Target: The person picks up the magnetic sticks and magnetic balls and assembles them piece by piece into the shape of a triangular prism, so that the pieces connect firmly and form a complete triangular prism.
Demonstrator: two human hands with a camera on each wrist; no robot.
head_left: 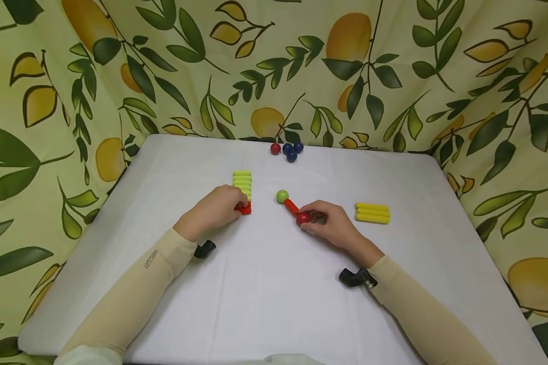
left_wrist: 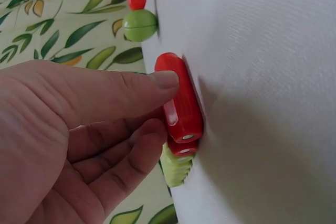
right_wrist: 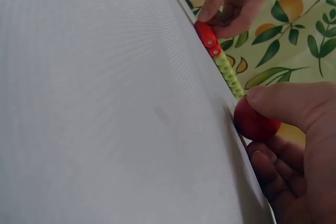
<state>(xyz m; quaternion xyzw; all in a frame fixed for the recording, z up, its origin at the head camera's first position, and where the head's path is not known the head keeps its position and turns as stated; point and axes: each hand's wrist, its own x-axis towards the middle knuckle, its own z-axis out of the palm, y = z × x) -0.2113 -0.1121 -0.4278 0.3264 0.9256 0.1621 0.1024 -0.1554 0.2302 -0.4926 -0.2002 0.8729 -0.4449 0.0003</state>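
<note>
My left hand pinches a red rod between thumb and fingers, low over the white table. A second red rod sits right beside it, at the near end of a row of light-green rods. Small metal discs show in the rod ends. My right hand holds a red ball with thumb and fingertips. In the head view this ball is at the near end of another red rod, whose far end meets a green ball.
Several dark blue balls and a red ball are grouped near the table's back edge. Three yellow rods lie side by side to the right of my right hand. A leaf-and-fruit curtain hangs behind the white table.
</note>
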